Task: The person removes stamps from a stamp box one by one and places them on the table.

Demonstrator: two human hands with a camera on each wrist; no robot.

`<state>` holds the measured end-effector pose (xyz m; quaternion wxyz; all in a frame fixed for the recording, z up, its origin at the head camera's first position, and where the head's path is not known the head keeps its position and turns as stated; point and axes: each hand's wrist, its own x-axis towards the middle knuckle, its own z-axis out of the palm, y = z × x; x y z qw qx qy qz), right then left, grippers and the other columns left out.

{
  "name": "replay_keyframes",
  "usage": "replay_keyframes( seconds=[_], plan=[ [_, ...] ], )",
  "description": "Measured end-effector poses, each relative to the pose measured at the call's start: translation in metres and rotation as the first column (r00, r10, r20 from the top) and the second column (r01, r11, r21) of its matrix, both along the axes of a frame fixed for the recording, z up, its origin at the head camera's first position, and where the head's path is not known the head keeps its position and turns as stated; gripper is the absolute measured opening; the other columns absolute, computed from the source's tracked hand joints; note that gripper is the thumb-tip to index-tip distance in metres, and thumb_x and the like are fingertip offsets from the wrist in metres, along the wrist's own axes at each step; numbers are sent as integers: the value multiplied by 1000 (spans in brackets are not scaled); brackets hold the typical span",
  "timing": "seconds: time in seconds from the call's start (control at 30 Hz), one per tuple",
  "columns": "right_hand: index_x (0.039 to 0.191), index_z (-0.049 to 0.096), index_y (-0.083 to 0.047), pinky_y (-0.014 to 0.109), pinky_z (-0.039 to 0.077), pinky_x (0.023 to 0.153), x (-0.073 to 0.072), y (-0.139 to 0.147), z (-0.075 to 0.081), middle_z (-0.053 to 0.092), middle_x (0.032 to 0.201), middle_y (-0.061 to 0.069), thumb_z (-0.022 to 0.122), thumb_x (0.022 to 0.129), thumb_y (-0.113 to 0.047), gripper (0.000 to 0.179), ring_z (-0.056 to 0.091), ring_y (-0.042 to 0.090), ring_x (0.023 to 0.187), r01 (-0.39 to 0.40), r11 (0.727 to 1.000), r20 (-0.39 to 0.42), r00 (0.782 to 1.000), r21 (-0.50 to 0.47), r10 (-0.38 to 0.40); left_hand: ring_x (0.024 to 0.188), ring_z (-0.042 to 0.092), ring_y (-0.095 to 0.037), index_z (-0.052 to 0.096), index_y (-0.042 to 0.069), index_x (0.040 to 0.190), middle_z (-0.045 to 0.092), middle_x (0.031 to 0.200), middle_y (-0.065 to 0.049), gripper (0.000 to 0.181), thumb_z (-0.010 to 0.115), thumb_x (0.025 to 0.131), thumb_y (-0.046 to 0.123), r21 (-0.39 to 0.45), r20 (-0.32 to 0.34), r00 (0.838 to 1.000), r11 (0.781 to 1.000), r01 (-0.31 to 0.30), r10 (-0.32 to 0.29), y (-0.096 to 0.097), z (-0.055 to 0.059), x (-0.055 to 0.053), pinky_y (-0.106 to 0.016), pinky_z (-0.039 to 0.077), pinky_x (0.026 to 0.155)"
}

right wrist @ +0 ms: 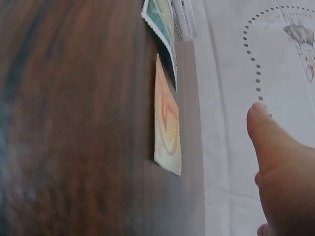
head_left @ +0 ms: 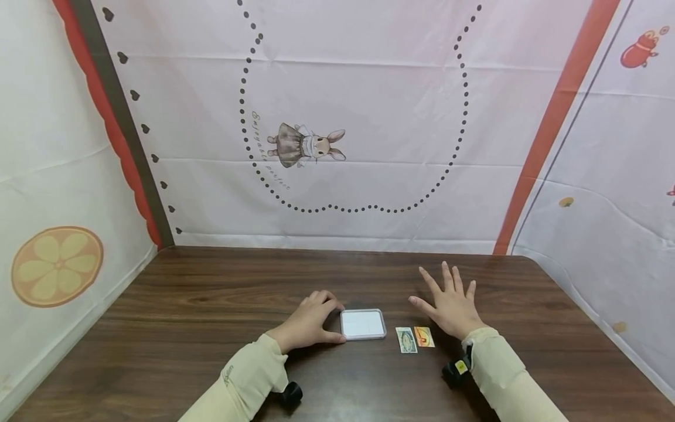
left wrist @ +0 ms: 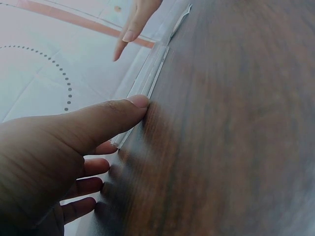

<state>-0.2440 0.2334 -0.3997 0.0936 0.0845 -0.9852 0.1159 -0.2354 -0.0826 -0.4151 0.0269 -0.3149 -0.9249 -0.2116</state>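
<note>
A flat clear plastic case (head_left: 363,324) with a white inside lies on the table. My left hand (head_left: 312,321) holds its left end, the thumb at the near corner and a fingertip at the far corner. In the left wrist view, the thumb presses the edge of the case (left wrist: 147,73). To the right of the case lie two postage stamps with perforated edges, a green one (head_left: 406,340) and an orange one (head_left: 424,337). My right hand (head_left: 452,305) has its fingers spread and holds nothing, beyond and to the right of the orange stamp (right wrist: 167,123).
The dark wood-grain table (head_left: 211,293) reaches back to a pale printed cloth (head_left: 358,117) that hangs behind it. More printed cloth flanks the table on both sides. Small black wrist cameras sit at both cuffs.
</note>
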Motion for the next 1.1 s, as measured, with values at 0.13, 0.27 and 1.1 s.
replay_keyframes(
  seconds=[0.13,0.27,1.1],
  plan=[
    [145,17,-26,71,-6,96,-2,4,-1,0,149,25,37,82,-68,78,-4,46,136,30,1000,-7,1000,0,-30,106,43,-20,56,16,115,49,113,-2,55,68,73,49,14,-6,1000,1000,11,-11,-2,1,1,-42,35,92],
    [145,14,-26,70,-7,96,-4,8,-2,-2,149,25,37,82,-68,79,-5,46,136,54,999,-3,999,4,-54,105,43,-20,56,15,115,48,113,-3,55,69,73,48,26,3,1000,999,19,-19,-3,2,2,-43,35,91],
    [145,16,-26,69,-6,97,-4,16,-8,2,149,25,41,81,-68,81,3,47,135,7,1000,28,1000,9,-8,106,42,-19,55,16,117,48,113,-2,57,68,73,49,-1,29,1000,1000,-2,2,0,1,0,-42,34,93]
  ],
)
